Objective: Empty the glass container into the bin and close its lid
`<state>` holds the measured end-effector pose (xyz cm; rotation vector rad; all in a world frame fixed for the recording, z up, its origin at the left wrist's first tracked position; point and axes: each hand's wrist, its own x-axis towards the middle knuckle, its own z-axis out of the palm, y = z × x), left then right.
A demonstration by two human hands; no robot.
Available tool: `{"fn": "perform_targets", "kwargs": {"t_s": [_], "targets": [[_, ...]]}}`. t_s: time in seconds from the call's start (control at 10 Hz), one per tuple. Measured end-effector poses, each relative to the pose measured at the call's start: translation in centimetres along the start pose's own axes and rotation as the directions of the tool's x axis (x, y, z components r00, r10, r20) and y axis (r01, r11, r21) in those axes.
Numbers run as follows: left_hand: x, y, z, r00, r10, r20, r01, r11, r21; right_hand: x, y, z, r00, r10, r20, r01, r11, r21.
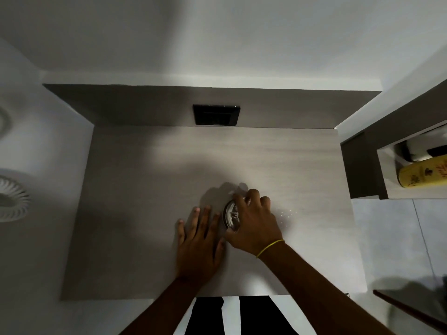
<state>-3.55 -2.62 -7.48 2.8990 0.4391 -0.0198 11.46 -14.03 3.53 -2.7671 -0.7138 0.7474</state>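
Right fingers (251, 198) curled over glass container (231, 215); left hand (199, 243) flat, fingers spread, on table (145, 189)

A room in a home, by the look of it; a pale wood-grain desk (145, 213) sits in a white-walled alcove, with a dark back panel at twelve o'clock carrying a black socket plate (216, 115); at three o'clock a dark-framed shelf unit (362, 165) holds a yellow canister (423, 174) lying on its side (its label too blurred to read); at nine o'clock stands a white fan (11, 199) with a ribbed grille; grey floor tiles (391, 238) show at four o'clock.
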Motion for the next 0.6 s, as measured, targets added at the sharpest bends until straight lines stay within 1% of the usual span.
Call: {"fn": "perform_targets", "kwargs": {"t_s": [0.2, 0.4, 0.5, 0.6], "targets": [[0.1, -0.1, 0.1, 1.000, 0.008, 0.024, -0.008, 1.000, 0.010, 0.3, -0.4, 0.9, 0.999, -0.032, 0.026, 0.034, 0.996, -0.080], [0.1, 0.0, 0.0, 0.999, 0.010, 0.034, -0.010, 1.000, 0.004, 0.1, -0.6, 1.2, 0.998, -0.063, 0.028, 0.066, 0.991, -0.113], [0.2, -0.1, -0.3, 0.998, 0.023, 0.060, -0.024, 1.000, 0.004, -0.2, -0.5, 0.6, 0.997, -0.073, -0.002, 0.072, 0.986, -0.152], [0.6, -0.6, -1.6, 0.998, -0.011, 0.054, 0.013, 0.999, -0.046, -0.5, -0.7, -1.9, 0.991, -0.082, -0.104, 0.067, 0.988, -0.138]]}}
